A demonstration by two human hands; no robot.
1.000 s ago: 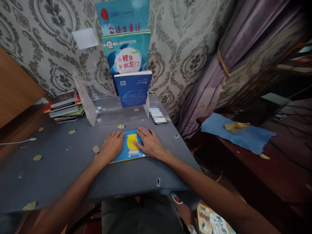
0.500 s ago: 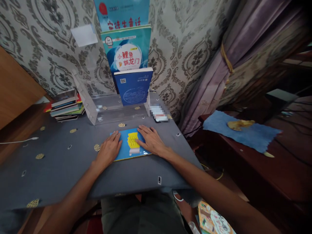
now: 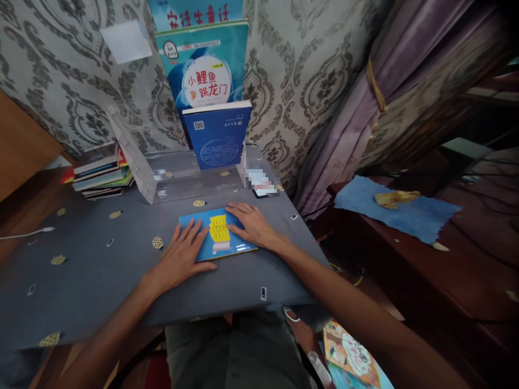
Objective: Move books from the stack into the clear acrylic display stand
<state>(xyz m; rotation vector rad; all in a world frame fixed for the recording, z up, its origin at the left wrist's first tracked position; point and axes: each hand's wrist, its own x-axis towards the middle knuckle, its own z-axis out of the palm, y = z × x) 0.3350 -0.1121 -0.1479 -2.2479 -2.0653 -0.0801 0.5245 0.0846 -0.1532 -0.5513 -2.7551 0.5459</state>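
Observation:
A blue book (image 3: 203, 249) with a yellow patch on its cover lies flat on the cloth-covered table (image 3: 227, 286) in front of me. My left hand (image 3: 182, 251) rests on the book's left part, fingers spread and thumb stretched along its near edge. On the right part lies my right hand (image 3: 253, 224), palm down with fingers extended. Behind the book stands a clear acrylic rack (image 3: 182, 186). It bears a dark blue book (image 3: 221, 138) in front, a teal book (image 3: 211, 48) behind that, and another blue book (image 3: 162, 11) at the back, cut off by the frame.
A stack of books (image 3: 101, 173) sits left of the rack. A phone (image 3: 261, 183), partly pixelated, lies at the rack's right. A white cable (image 3: 28, 234) reaches in from the left. Blue cloth (image 3: 360, 202) covers part of the dark red furniture (image 3: 405, 259). More books (image 3: 352, 356) are low down on the right.
My left hand has shifted down toward the book's near edge, its thumb now spread outward. My right hand stays on the book. The view has tipped slightly downward.

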